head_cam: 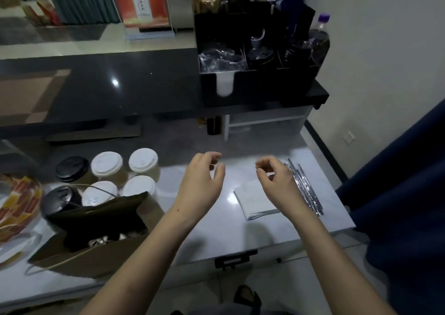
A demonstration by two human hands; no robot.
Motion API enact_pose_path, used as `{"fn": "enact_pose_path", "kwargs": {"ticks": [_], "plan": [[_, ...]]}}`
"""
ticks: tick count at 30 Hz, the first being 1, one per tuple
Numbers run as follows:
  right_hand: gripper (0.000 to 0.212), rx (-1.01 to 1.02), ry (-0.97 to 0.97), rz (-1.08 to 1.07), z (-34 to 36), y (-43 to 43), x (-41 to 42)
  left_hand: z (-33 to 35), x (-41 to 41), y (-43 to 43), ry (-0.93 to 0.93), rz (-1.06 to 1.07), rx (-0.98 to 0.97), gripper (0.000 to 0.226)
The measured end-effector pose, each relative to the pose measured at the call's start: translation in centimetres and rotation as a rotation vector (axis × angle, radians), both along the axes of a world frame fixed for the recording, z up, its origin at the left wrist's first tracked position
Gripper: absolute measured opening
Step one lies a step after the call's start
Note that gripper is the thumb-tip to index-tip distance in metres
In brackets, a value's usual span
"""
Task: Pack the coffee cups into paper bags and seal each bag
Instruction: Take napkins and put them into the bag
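Here, the person's left hand (pixel 204 182) and right hand (pixel 277 184) both hover above the white table (pixel 228 240), apart from each other. The fingers of each are loosely curled and nothing shows inside either one, so both look empty.

The coffee cups (pixel 107 164) stand in a tight cluster of six at the far left of the table, four with white lids and two with black lids. Just near of them sits a dark paper bag (pixel 115 208) with its mouth open and tilted toward the cups, a string handle trailing off its near side. Something pale lies inside the bag, but it is too dark to say whether that is a cup. To the right of the hands lie a white napkin (pixel 252 201) and, beside it, a row of silver-wrapped straws (pixel 307 189). A black organizer (pixel 252 78) sits on the dark counter beyond.

With the cups outside the bag and the bag unsealed, the packing step seems to be at or near its start, and sealing is not yet done. The next move likely calls for the left hand to reach left to the closest white-lidded cup (pixel 139 186) and take it round the body. It should stay upright as it goes down into the bag's mouth, and the other hand may need to hold the bag open.
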State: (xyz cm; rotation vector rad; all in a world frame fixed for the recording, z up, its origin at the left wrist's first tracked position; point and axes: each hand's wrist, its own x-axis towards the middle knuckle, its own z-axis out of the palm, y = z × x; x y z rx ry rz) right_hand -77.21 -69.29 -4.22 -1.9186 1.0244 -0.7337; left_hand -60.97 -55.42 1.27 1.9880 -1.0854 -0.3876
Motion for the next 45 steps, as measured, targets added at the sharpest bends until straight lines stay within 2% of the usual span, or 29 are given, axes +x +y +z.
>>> {"fn": "enact_pose_path", "kwargs": {"ticks": [10, 14, 19, 25, 29, 33, 45], "plan": [[0.018, 0.104, 0.192, 0.002, -8.0, -5.6, -4.6, -12.6, -4.6, -5.0, 0.13, 0.022, 0.271, 0.022], [0.017, 0.108, 0.306, 0.036, -11.0, -6.6, -6.1, -15.4, -5.5, -5.4, 0.201, 0.06, 0.36, 0.017], [0.018, 0.047, 0.403, 0.08, -13.1, -7.5, -6.6, -17.2, -6.6, -6.1, 0.252, 0.064, 0.473, 0.015], [0.027, -0.175, 0.363, 0.41, -13.9, -7.7, -7.5, -18.2, -6.9, -6.6, 0.227, 0.075, 0.511, 0.021], [0.037, -0.232, 0.391, 0.547, -14.5, -7.2, -6.8, -18.8, -6.7, -6.8, 0.204, 0.087, 0.533, 0.024], [0.032, -0.265, 0.388, 0.563, -15.5, -7.2, -6.6, -19.0, -6.7, -6.8, 0.212, 0.088, 0.525, 0.028], [0.022, -0.142, 0.375, 0.581, -15.6, -8.6, -6.6, -19.6, -6.5, -6.9, 0.184, 0.069, 0.515, 0.03]]}}
